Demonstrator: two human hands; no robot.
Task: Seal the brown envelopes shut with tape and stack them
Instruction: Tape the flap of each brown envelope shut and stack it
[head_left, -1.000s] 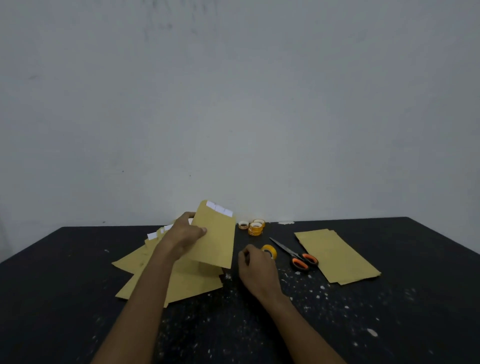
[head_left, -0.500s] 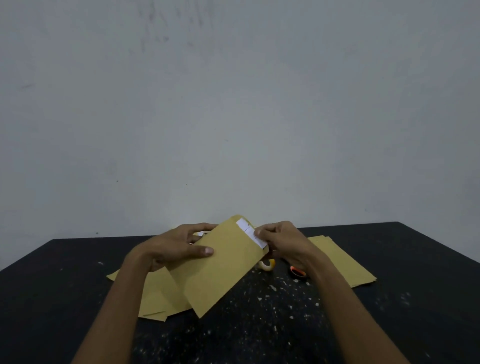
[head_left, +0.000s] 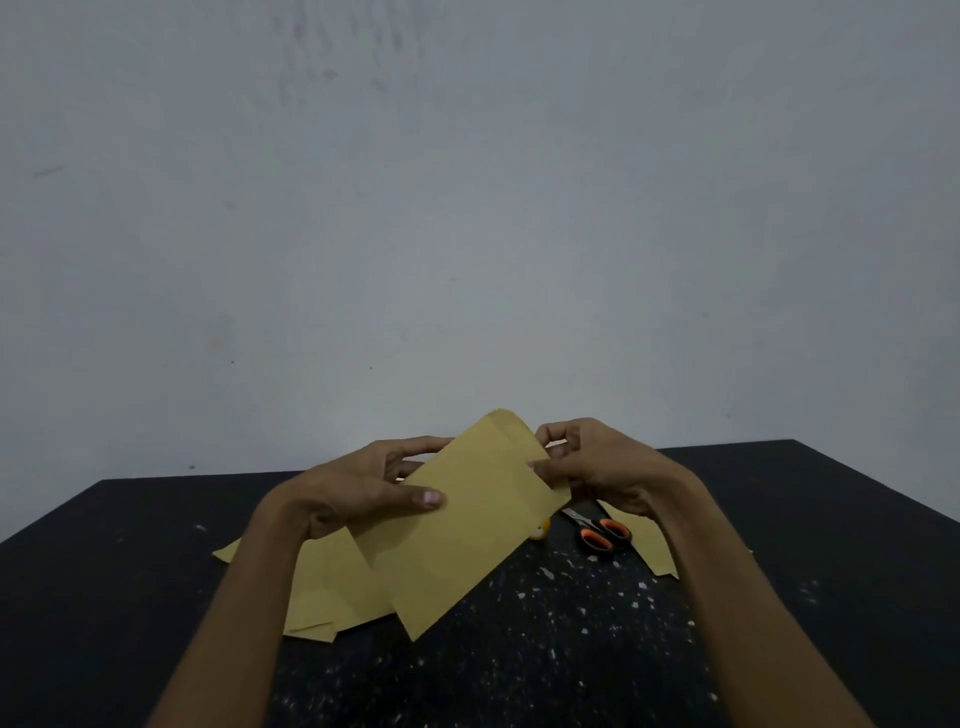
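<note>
left hand (head_left: 358, 488) grips flat brown paper envelope (head_left: 457, 525) above black speckled bench (head_left: 831, 519); right hand (head_left: 597, 462) pinches its flap. orange-handled scissors (head_left: 597, 532) lie right of the envelope.

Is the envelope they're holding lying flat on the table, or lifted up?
Lifted and tilted: the left hand grips the envelope by one side and the right hand pinches its top end, above the table.
</note>
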